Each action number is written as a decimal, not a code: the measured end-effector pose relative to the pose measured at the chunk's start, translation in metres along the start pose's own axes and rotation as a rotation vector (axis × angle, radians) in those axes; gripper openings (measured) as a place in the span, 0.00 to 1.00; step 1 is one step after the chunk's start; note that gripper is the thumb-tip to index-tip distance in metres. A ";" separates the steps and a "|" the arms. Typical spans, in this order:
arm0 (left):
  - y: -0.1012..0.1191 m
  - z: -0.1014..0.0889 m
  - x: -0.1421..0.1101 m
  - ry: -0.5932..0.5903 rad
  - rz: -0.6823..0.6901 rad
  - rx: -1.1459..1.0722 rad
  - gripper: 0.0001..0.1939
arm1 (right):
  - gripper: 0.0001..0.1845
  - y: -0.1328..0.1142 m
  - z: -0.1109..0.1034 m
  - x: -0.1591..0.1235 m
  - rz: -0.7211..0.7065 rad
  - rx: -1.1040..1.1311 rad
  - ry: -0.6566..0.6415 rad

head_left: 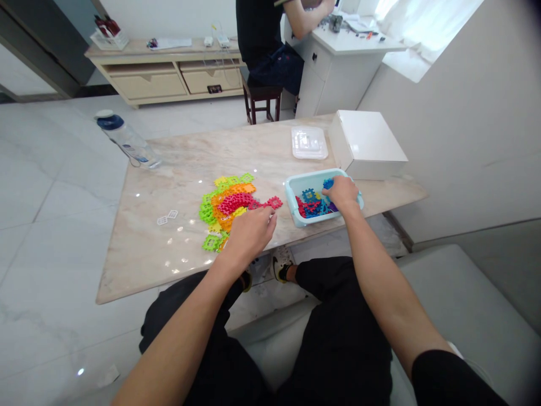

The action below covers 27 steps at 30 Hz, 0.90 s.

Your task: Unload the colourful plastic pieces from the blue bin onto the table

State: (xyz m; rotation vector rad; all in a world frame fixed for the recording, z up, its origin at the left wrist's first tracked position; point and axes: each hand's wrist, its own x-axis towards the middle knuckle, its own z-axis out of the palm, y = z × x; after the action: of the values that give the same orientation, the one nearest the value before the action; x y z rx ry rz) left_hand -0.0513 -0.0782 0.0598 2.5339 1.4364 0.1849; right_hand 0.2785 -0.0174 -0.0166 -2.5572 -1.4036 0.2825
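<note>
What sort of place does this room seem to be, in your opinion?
Probably a home workroom or small office: a marble table, a low cabinet by the wall, and a white desk where another person sits.

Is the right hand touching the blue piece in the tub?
Touching. The head view shows the right hand with its fingers resting on the blue plastic piece in the light-blue tub.

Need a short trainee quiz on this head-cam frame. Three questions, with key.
1. Which hand is inside the light-blue plastic tub?
2. True or false: the clear plastic lid lies inside the tub.
3. Fill in: the co-worker at the white desk sits on a dark wooden ____.

Key: 1. The right hand. 2. False. 3. stool.
</note>
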 end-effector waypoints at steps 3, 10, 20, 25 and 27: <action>0.001 0.000 0.003 -0.004 -0.018 -0.013 0.18 | 0.27 0.008 -0.013 -0.002 0.054 0.058 0.093; 0.003 0.001 0.007 -0.006 -0.008 0.001 0.19 | 0.10 0.027 -0.026 -0.004 0.027 0.308 0.191; 0.004 -0.004 0.004 0.000 -0.008 -0.009 0.19 | 0.05 0.012 -0.021 -0.012 0.117 0.852 0.160; -0.001 -0.016 0.000 0.011 -0.003 -0.022 0.18 | 0.17 -0.027 -0.030 -0.033 0.118 1.419 0.050; -0.006 -0.019 -0.005 0.027 -0.006 -0.029 0.17 | 0.22 -0.049 -0.034 -0.045 0.056 1.534 -0.027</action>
State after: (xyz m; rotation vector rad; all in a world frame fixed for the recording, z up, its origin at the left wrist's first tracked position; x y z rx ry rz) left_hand -0.0630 -0.0768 0.0765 2.5130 1.4399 0.2379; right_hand 0.2246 -0.0333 0.0328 -1.2677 -0.5763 0.9305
